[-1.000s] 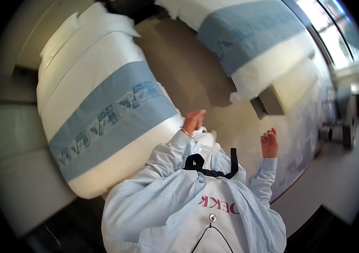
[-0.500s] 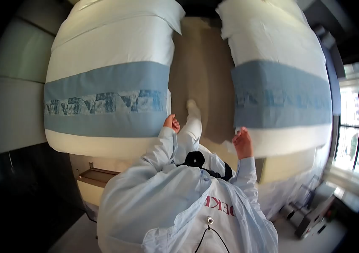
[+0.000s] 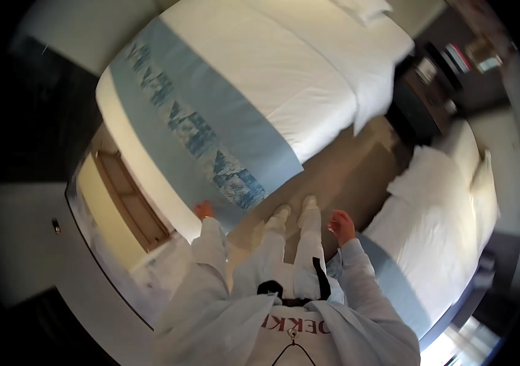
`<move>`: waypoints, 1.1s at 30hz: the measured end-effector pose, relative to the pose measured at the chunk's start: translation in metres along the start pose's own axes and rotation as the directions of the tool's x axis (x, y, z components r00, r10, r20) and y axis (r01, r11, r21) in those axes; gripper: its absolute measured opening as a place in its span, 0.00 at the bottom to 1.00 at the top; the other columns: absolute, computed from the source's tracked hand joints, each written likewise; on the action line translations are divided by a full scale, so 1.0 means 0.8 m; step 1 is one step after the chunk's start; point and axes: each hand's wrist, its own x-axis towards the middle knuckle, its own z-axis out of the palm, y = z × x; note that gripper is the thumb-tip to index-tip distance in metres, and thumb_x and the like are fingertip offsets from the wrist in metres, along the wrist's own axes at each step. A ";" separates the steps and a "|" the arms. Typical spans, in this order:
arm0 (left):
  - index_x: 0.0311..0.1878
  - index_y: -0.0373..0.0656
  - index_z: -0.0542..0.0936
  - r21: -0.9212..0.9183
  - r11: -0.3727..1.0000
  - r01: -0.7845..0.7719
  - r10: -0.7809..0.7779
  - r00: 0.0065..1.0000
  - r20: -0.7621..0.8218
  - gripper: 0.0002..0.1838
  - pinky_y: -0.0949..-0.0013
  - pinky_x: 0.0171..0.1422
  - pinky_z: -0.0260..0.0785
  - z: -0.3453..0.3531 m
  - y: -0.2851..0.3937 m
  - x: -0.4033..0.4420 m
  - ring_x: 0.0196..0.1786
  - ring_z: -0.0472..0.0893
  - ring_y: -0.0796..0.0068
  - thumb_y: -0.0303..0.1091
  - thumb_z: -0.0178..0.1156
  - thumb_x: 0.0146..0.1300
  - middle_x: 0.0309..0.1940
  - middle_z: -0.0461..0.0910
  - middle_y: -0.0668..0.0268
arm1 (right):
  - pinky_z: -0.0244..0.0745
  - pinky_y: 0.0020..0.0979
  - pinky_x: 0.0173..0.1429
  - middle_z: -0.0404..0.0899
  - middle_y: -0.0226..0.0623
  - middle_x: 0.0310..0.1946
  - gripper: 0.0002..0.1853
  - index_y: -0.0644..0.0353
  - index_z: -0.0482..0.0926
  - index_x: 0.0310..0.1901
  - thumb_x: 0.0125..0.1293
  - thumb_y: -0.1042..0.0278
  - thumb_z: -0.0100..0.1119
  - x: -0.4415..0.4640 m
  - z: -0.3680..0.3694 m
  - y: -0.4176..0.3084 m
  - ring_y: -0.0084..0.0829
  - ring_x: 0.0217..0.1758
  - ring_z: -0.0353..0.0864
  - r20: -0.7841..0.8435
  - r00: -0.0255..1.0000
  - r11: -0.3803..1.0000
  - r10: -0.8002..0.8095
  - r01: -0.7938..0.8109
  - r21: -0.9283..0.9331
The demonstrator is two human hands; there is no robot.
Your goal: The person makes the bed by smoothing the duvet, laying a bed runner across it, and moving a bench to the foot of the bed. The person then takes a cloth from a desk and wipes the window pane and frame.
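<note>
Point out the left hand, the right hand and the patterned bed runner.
Left hand [image 3: 204, 210]: head view, back of the hand.
Right hand [image 3: 342, 227]: head view, middle of the hand.
Patterned bed runner [image 3: 193, 132]: head view, middle of its patterned band.

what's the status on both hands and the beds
Left hand at left bed's blue runner, contact unclear. Right hand loosely curled, nothing seen in it, near right bed. Feet in the gap between beds.

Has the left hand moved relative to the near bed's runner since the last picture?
Yes. Against the runner, the left hand appears shifted from its aisle-side edge towards its foot-side edge.
</note>
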 end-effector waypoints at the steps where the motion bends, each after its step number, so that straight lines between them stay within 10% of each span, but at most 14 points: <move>1: 0.46 0.35 0.70 -0.025 0.999 0.043 -0.044 0.999 -0.031 0.22 0.58 0.49 0.69 -0.005 -0.021 0.001 0.40 0.75 0.53 0.43 0.58 0.55 0.39 0.74 0.54 | 0.73 0.26 0.32 0.77 0.31 0.35 0.13 0.53 0.73 0.48 0.60 0.68 0.53 0.040 0.009 0.002 0.26 0.36 0.77 0.034 0.999 0.999 0.017 -0.015 -0.046; 3: 0.50 0.32 0.69 -0.225 0.971 -0.079 -0.057 0.840 -0.539 0.29 0.58 0.57 0.63 0.001 -0.052 -0.001 0.50 0.71 0.49 0.47 0.61 0.54 0.46 0.71 0.49 | 0.73 0.26 0.34 0.75 0.34 0.44 0.18 0.54 0.70 0.53 0.60 0.68 0.55 0.129 0.031 0.005 0.24 0.41 0.75 0.098 0.994 0.911 -0.056 0.091 -0.403; 4: 0.50 0.32 0.69 -0.223 0.974 -0.047 -0.086 0.828 -0.553 0.29 0.58 0.57 0.63 -0.006 -0.063 -0.011 0.50 0.71 0.49 0.47 0.61 0.54 0.46 0.71 0.49 | 0.73 0.26 0.34 0.75 0.34 0.44 0.18 0.54 0.70 0.53 0.60 0.68 0.55 0.152 0.044 0.007 0.24 0.41 0.75 0.113 0.993 0.902 -0.026 0.072 -0.425; 8: 0.54 0.32 0.68 -0.246 0.969 0.010 -0.127 0.877 -0.463 0.34 0.61 0.56 0.64 -0.015 -0.066 -0.010 0.51 0.71 0.57 0.49 0.64 0.52 0.49 0.70 0.50 | 0.67 0.33 0.54 0.68 0.42 0.53 0.29 0.60 0.63 0.58 0.55 0.68 0.63 0.347 0.118 0.013 0.33 0.53 0.69 0.486 0.780 0.488 -0.393 0.625 -0.609; 12: 0.45 0.34 0.73 -0.446 0.888 -0.112 -0.084 0.914 -0.397 0.24 0.76 0.43 0.64 -0.018 -0.048 -0.058 0.37 0.71 0.78 0.46 0.63 0.55 0.33 0.74 0.65 | 0.68 0.28 0.42 0.74 0.40 0.38 0.28 0.68 0.69 0.46 0.51 0.55 0.68 0.386 0.188 0.023 0.29 0.38 0.71 0.123 0.875 0.574 -0.468 0.406 -0.711; 14: 0.41 0.35 0.75 -0.302 0.939 0.163 -0.183 0.982 -0.040 0.21 0.78 0.38 0.62 -0.015 -0.071 -0.054 0.33 0.69 0.82 0.46 0.62 0.56 0.30 0.74 0.69 | 0.66 0.25 0.34 0.72 0.32 0.25 0.23 0.68 0.72 0.38 0.55 0.53 0.64 0.350 0.199 0.002 0.24 0.28 0.69 0.242 0.908 0.497 -0.341 0.393 -0.774; 20: 0.43 0.36 0.76 -0.802 0.577 -0.153 0.038 0.986 -0.161 0.16 0.77 0.40 0.63 -0.039 -0.018 -0.124 0.34 0.70 0.83 0.42 0.56 0.63 0.32 0.76 0.70 | 0.59 0.22 0.29 0.68 0.26 0.21 0.16 0.65 0.75 0.38 0.64 0.57 0.53 0.243 0.201 -0.069 0.18 0.25 0.62 0.476 0.706 0.393 -0.523 0.696 -0.601; 24: 0.47 0.34 0.76 -0.715 0.692 -0.100 0.070 0.995 -0.072 0.21 0.74 0.46 0.64 -0.033 -0.058 -0.171 0.39 0.72 0.79 0.44 0.57 0.62 0.38 0.78 0.67 | 0.61 0.24 0.31 0.70 0.29 0.22 0.15 0.63 0.76 0.40 0.65 0.57 0.52 0.202 0.130 -0.069 0.21 0.25 0.63 0.420 0.733 0.498 -0.535 0.676 -0.544; 27: 0.45 0.34 0.76 -0.650 0.758 -0.046 0.049 0.999 -0.013 0.21 0.74 0.46 0.64 0.017 -0.104 -0.212 0.39 0.72 0.79 0.45 0.58 0.60 0.39 0.77 0.66 | 0.67 0.31 0.37 0.75 0.35 0.26 0.17 0.62 0.77 0.42 0.63 0.55 0.53 0.243 0.043 -0.038 0.30 0.29 0.72 0.404 0.737 0.259 -0.542 0.604 -0.754; 29: 0.49 0.36 0.75 -0.707 0.706 0.051 -0.051 0.998 0.021 0.23 0.74 0.45 0.64 0.043 -0.130 -0.228 0.38 0.72 0.78 0.46 0.61 0.58 0.37 0.77 0.67 | 0.67 0.39 0.50 0.77 0.43 0.40 0.22 0.59 0.74 0.50 0.58 0.54 0.57 0.229 0.036 -0.027 0.40 0.44 0.75 0.235 0.900 -0.271 -0.366 0.138 -0.953; 33: 0.58 0.38 0.66 -0.632 0.738 0.238 -0.265 0.963 0.053 0.33 0.71 0.45 0.65 0.112 -0.210 -0.228 0.46 0.73 0.70 0.44 0.66 0.52 0.44 0.73 0.60 | 0.59 0.39 0.62 0.67 0.49 0.55 0.33 0.60 0.64 0.59 0.52 0.57 0.62 0.282 0.005 0.029 0.46 0.59 0.65 0.175 0.785 -0.198 -0.594 0.068 -0.978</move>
